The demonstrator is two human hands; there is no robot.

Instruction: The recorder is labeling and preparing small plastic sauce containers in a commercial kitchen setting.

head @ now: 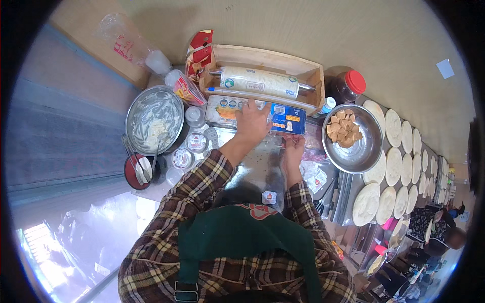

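My left hand [253, 119] lies over a long, flat printed box [223, 108], its fingers spread on the top; whether it grips anything is unclear. Just below the blue end [288, 118] of the boxes, my right hand [294, 146] has its fingertips bent at the edge, by some clear plastic; its hold is partly hidden. Behind them a roll of printed film [259, 82] sits on a metal rod in a wooden box [265, 53]. A steel bowl with white cream [155, 117] stands to the left, and a steel bowl [369, 151] with brown pieces to the right.
Round lidded tubs [197, 142] and a red-lined bowl [130, 172] with tongs [134, 159] stand at left. A red-lidded jar [355, 82] is at back right. Rows of flat dough rounds [394, 166] cover the right side. Other people [432, 227] are farther off at lower right.
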